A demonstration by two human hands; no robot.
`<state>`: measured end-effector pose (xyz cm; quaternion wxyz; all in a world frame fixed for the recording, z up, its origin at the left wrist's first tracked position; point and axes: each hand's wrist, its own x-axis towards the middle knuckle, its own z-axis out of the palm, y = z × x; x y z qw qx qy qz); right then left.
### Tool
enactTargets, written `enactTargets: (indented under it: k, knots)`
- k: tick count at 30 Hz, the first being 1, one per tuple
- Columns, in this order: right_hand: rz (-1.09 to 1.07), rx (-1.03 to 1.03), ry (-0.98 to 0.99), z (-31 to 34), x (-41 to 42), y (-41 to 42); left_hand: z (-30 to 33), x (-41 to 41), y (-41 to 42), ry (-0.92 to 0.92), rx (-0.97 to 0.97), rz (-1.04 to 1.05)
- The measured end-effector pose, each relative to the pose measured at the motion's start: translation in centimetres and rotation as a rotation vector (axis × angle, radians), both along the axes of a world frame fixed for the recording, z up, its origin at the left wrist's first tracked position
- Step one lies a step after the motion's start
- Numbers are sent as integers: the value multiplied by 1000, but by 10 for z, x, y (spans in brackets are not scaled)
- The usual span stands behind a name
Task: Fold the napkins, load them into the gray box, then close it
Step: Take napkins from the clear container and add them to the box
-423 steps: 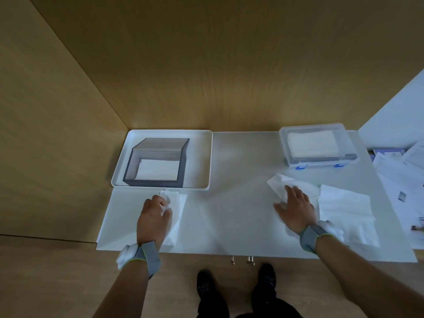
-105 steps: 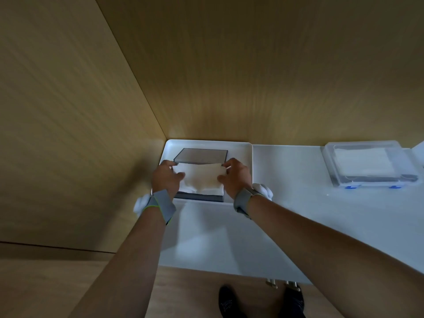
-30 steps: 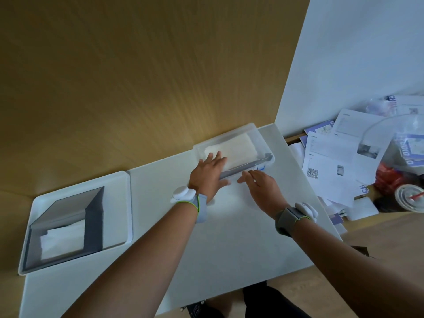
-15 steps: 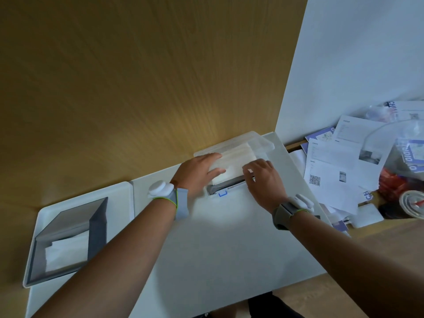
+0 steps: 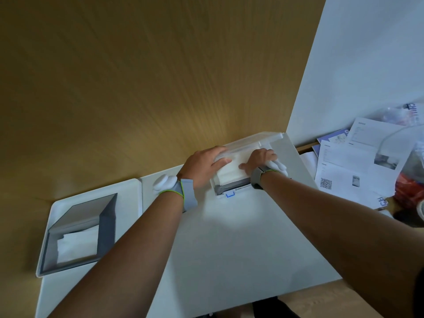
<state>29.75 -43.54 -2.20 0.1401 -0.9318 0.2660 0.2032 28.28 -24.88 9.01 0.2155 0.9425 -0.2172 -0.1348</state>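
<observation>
The gray box (image 5: 106, 228) stands open in a white tray (image 5: 135, 203) at the left, with folded white napkins (image 5: 75, 245) lying inside it. At the back right is a clear container (image 5: 226, 194) with a blue latch, its lid (image 5: 250, 140) tipped up against the wooden wall. A stack of white napkins (image 5: 230, 172) fills it. My left hand (image 5: 203, 166) lies flat on the stack's left edge. My right hand (image 5: 259, 158) is on the stack's right side, with fingers curled down and thumb pressed on the top napkin.
The white table (image 5: 229, 244) runs from the tray to a right edge. Beyond it, at the right, lie loose printed papers (image 5: 358, 166) and a red bag (image 5: 410, 189). A wooden wall (image 5: 160, 76) closes off the back and left.
The clear container's lid has swung fully up against the wall. Both hands have moved from the front edge into the container and onto the napkin stack.
</observation>
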Motion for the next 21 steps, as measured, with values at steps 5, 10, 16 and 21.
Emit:
enactTargets:
  k: [5,10,16,21]
  knots:
    - [-11,22,10,6,7,4,0,1,-1,11,-12,14]
    - [-76,113,-61,9,11,4,1,3,-3,17,-50,28]
    - [-273,650,-216,19,3,-6,-2,3,0,46,-74,30]
    - [-355,933,-362,46,-21,-13,1,5,-4,30,-104,64]
